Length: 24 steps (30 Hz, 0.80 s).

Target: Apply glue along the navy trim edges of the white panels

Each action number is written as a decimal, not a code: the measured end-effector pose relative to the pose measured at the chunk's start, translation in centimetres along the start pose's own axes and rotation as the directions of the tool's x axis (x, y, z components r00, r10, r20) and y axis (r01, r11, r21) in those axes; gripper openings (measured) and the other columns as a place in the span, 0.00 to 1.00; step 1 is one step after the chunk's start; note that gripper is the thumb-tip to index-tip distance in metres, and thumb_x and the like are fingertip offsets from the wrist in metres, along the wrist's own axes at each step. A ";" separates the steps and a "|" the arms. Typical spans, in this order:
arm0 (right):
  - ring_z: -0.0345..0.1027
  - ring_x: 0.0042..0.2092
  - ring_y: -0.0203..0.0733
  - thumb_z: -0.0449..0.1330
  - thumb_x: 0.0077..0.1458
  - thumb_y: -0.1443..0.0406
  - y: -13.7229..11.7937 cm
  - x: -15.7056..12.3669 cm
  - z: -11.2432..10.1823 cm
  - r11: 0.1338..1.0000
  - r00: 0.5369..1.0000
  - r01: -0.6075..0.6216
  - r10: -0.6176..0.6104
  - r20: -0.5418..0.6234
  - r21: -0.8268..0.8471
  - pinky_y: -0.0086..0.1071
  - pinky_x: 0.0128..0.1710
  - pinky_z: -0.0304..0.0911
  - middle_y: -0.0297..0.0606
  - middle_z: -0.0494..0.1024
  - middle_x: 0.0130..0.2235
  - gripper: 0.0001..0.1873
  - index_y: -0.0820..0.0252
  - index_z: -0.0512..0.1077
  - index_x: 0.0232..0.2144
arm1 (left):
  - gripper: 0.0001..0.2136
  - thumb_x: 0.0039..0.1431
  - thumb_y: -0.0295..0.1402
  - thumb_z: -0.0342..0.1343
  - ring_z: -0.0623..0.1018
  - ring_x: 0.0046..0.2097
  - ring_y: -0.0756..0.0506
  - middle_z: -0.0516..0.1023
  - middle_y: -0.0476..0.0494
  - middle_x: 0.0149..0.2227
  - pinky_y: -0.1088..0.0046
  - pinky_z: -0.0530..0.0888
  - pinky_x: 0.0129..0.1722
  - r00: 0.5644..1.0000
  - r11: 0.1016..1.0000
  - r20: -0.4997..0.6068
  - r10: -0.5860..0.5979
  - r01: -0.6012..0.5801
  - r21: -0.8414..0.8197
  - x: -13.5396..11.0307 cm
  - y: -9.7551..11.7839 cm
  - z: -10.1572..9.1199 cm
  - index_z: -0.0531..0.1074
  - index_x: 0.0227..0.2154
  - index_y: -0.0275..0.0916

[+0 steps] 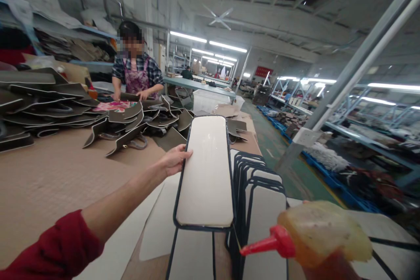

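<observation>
In the head view my left hand (177, 160) pinches the left edge of a cream rounded panel with dark binding (210, 175), thumb on its face. The panel is raised at a tilt, with faint shiny marks near its top. At lower right my right hand (331, 267), partly hidden and blurred, is closed around a glue bottle (323, 229). The bottle is yellowish and see-through, with a red nozzle (272, 242) pointing left. A thin strand runs from the nozzle tip to the panel's lower right corner.
Several similar dark-edged panels (267, 210) lie overlapped right of the held one. Dark olive bag pieces with handles (127, 129) are piled along the brown work table (65, 175). Across it stands a co-worker (138, 70) in an apron. A slanted metal post (328, 100) rises at right.
</observation>
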State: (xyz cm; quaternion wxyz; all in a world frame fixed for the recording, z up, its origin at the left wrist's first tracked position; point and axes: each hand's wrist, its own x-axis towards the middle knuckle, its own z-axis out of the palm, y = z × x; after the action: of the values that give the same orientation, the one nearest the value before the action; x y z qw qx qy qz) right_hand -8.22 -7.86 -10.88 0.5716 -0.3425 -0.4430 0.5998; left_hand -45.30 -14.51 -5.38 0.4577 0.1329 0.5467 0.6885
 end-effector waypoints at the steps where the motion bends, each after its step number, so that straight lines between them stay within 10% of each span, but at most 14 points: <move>1: 0.76 0.51 0.62 0.74 0.37 0.46 0.1 0.3 0.1 1.000 0.999 -0.014 0.014 -0.037 0.019 0.47 0.37 0.79 0.45 0.74 0.61 0.44 0.45 0.72 0.58 | 0.12 0.55 0.17 0.64 0.73 0.21 0.53 0.76 0.53 0.23 0.80 0.72 0.21 1.000 1.000 -0.009 0.011 -0.011 0.004 -0.1 -0.2 0.0 0.68 0.34 0.38; 9: 0.59 0.67 0.56 0.80 0.25 0.52 -2.4 1.9 6.9 0.971 0.976 0.115 -0.071 -0.206 0.210 0.52 0.68 0.52 0.32 0.72 0.63 0.46 0.45 0.76 0.52 | 0.21 0.40 0.24 0.73 0.77 0.27 0.50 0.79 0.52 0.28 0.77 0.73 0.25 0.995 0.997 0.080 0.055 -0.059 0.051 -0.6 -2.4 -0.1 0.70 0.36 0.38; 15: 0.76 0.49 0.46 0.81 0.27 0.56 -3.0 3.8 10.2 0.945 0.982 0.137 -0.091 -0.164 0.296 0.34 0.46 0.76 0.33 0.82 0.46 0.34 0.51 0.79 0.41 | 0.28 0.32 0.31 0.76 0.79 0.33 0.47 0.82 0.48 0.32 0.73 0.75 0.33 0.973 0.995 0.225 0.055 -0.072 0.068 -1.9 -3.1 0.7 0.71 0.39 0.38; 24: 0.75 0.37 0.35 0.80 0.28 0.63 -1.3 6.6 10.5 0.928 0.954 0.292 -0.264 -0.144 0.231 0.24 0.39 0.73 0.27 0.80 0.34 0.31 0.57 0.75 0.38 | 0.26 0.35 0.36 0.74 0.81 0.35 0.43 0.83 0.45 0.35 0.69 0.75 0.35 0.937 0.989 0.345 0.056 -0.098 0.107 -2.8 -3.9 1.6 0.71 0.39 0.39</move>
State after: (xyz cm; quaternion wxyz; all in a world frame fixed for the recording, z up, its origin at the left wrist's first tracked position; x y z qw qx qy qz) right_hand -18.11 -2.86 -5.08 0.7130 -0.2342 -0.3756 0.5438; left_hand -40.82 -15.72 -7.35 0.5089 0.2992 0.4946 0.6378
